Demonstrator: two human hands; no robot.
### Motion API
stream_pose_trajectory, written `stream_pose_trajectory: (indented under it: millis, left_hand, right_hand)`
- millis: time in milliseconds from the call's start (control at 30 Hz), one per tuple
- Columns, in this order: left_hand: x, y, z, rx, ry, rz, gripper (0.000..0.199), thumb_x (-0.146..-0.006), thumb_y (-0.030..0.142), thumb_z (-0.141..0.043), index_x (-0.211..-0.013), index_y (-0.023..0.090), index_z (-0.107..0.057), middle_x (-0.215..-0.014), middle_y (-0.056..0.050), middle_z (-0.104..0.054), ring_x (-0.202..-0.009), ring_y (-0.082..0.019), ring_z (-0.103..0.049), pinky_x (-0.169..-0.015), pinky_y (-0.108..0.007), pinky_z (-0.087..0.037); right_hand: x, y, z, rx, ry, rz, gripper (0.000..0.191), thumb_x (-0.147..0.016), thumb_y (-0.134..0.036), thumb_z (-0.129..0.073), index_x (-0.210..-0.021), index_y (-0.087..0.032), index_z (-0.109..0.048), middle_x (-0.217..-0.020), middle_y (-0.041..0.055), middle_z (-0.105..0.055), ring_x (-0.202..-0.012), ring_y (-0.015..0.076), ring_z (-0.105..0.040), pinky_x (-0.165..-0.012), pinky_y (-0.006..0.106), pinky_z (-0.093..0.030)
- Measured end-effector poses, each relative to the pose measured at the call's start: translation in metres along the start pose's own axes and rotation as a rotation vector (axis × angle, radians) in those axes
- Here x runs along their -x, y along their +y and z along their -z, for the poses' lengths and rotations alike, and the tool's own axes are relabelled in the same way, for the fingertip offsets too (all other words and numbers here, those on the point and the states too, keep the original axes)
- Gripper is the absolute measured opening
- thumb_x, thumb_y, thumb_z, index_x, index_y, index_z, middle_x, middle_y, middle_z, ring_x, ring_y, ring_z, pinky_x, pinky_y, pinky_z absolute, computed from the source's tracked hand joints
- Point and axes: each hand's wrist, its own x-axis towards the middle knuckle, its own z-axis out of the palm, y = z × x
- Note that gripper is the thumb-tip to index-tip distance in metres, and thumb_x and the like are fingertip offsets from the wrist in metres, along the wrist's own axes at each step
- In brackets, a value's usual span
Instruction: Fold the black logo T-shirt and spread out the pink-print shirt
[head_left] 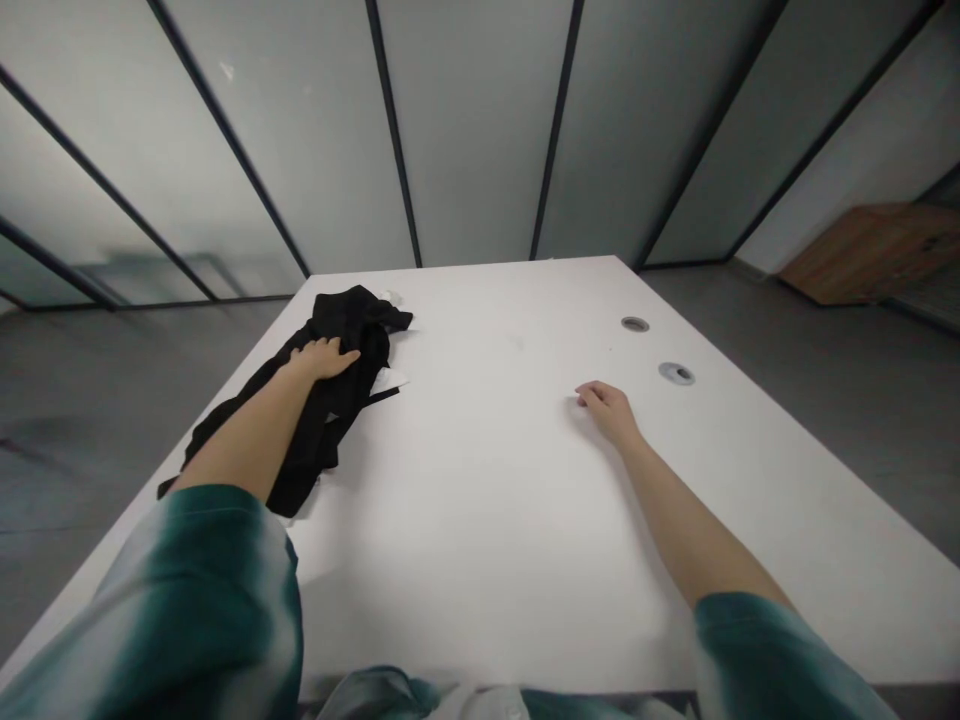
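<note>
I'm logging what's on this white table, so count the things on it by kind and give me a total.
Black garment, under the left hand: 1
White scraps beside the garment, one at its far end, one at its near edge: 2
Round cable holes in the table, far and near, beyond the right hand: 2
Total: 5

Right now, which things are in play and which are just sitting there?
In hand:
- black garment, bunched at the table's left edge
- left hand, resting flat on it
- right hand, resting on bare table

Lying about:
- two round cable ports
- wooden cabinet on the floor
</note>
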Motion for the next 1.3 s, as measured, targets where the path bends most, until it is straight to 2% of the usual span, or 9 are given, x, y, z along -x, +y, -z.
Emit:
stream_pose_trajectory:
  millis: [67, 133, 267, 367, 467, 567, 667, 900, 1300]
  left_hand:
    - [0.007, 0.0, -0.013, -0.05, -0.107, 0.04, 0.072, -0.084, 0.054, -0.056, -0.141, 0.011, -0.049, -0.148, -0.028, -0.044, -0.134, -0.046, -0.043, -0.105, -0.065, -0.035]
    - [0.016, 0.002, -0.018, -0.071, -0.107, 0.034, 0.077, -0.08, 0.051, -0.061, -0.142, 0.009, -0.047, -0.15, -0.029, -0.04, -0.137, -0.046, -0.038, -0.108, -0.063, -0.03]
    - [0.038, 0.031, -0.013, 0.046, 0.192, -0.077, 0.073, -0.08, 0.045, -0.061, -0.14, 0.006, -0.046, -0.149, -0.027, -0.041, -0.141, -0.043, -0.034, -0.113, -0.057, -0.026]
    - [0.064, 0.073, -0.025, 0.294, 0.403, -0.229, 0.057, -0.088, 0.04, -0.051, -0.137, 0.012, -0.048, -0.139, -0.019, -0.054, -0.13, -0.033, -0.049, -0.11, -0.046, -0.035]
    - [0.087, 0.111, -0.055, 0.408, 0.43, -0.332, 0.046, -0.086, 0.036, -0.054, -0.127, 0.017, -0.055, -0.128, -0.013, -0.062, -0.121, -0.03, -0.055, -0.106, -0.043, -0.04]
    - [0.094, 0.131, -0.085, 0.469, 0.416, -0.293, 0.037, -0.085, 0.031, -0.055, -0.119, 0.018, -0.059, -0.121, -0.012, -0.064, -0.116, -0.029, -0.057, -0.102, -0.043, -0.042]
    - [0.089, 0.136, -0.101, 0.507, 0.435, -0.244, 0.03, -0.085, 0.025, -0.052, -0.113, 0.018, -0.061, -0.115, -0.012, -0.066, -0.11, -0.029, -0.059, -0.099, -0.043, -0.044]
    - [0.086, 0.132, -0.11, 0.465, 0.445, -0.383, 0.021, -0.085, 0.022, -0.052, -0.102, 0.018, -0.064, -0.104, -0.011, -0.067, -0.1, -0.027, -0.06, -0.094, -0.042, -0.047]
    - [0.086, 0.138, -0.112, 0.368, 0.392, -0.427, 0.03, -0.087, 0.025, -0.052, -0.112, 0.016, -0.065, -0.11, -0.012, -0.066, -0.105, -0.027, -0.059, -0.098, -0.042, -0.047]
  right_hand:
    - [0.0, 0.0, 0.0, 0.016, -0.004, -0.002, 0.034, -0.072, -0.047, -0.052, -0.076, -0.018, -0.07, -0.066, 0.0054, -0.068, -0.063, 0.0188, -0.057, -0.06, 0.03, -0.041]
    - [-0.001, 0.001, 0.001, 0.029, -0.005, -0.014, 0.034, -0.072, -0.047, -0.051, -0.077, -0.018, -0.07, -0.066, 0.0056, -0.068, -0.062, 0.0187, -0.057, -0.059, 0.03, -0.041]
    - [0.0, 0.001, -0.001, 0.048, 0.0, -0.016, 0.033, -0.073, -0.045, -0.051, -0.077, -0.018, -0.069, -0.065, 0.0054, -0.068, -0.061, 0.0193, -0.057, -0.059, 0.031, -0.041]
    - [0.001, -0.003, -0.003, 0.065, 0.024, 0.009, 0.032, -0.074, -0.044, -0.05, -0.076, -0.018, -0.068, -0.064, 0.0051, -0.067, -0.061, 0.0202, -0.058, -0.061, 0.032, -0.042]
    - [0.002, -0.013, -0.007, 0.099, 0.04, 0.078, 0.03, -0.077, -0.041, -0.047, -0.076, -0.019, -0.067, -0.069, 0.0058, -0.068, -0.068, 0.0212, -0.061, -0.068, 0.033, -0.045]
    - [0.001, -0.025, -0.016, 0.204, -0.054, 0.159, 0.026, -0.08, -0.037, -0.047, -0.075, -0.02, -0.067, -0.076, 0.0066, -0.071, -0.073, 0.0212, -0.063, -0.071, 0.032, -0.045]
    - [-0.001, -0.033, -0.026, 0.354, -0.085, 0.238, 0.022, -0.081, -0.031, -0.049, -0.076, -0.02, -0.067, -0.081, 0.008, -0.072, -0.075, 0.0219, -0.063, -0.072, 0.033, -0.046]
    - [0.0, -0.023, -0.033, 0.444, 0.166, 0.473, 0.019, -0.084, -0.024, -0.048, -0.076, -0.02, -0.065, -0.079, 0.0095, -0.069, -0.079, 0.0233, -0.061, -0.079, 0.036, -0.046]
    - [0.005, -0.029, -0.041, 0.663, 0.034, 0.51, 0.034, -0.09, -0.027, -0.045, -0.111, -0.013, -0.067, -0.11, 0.0161, -0.066, -0.104, 0.0284, -0.057, -0.09, 0.04, -0.044]
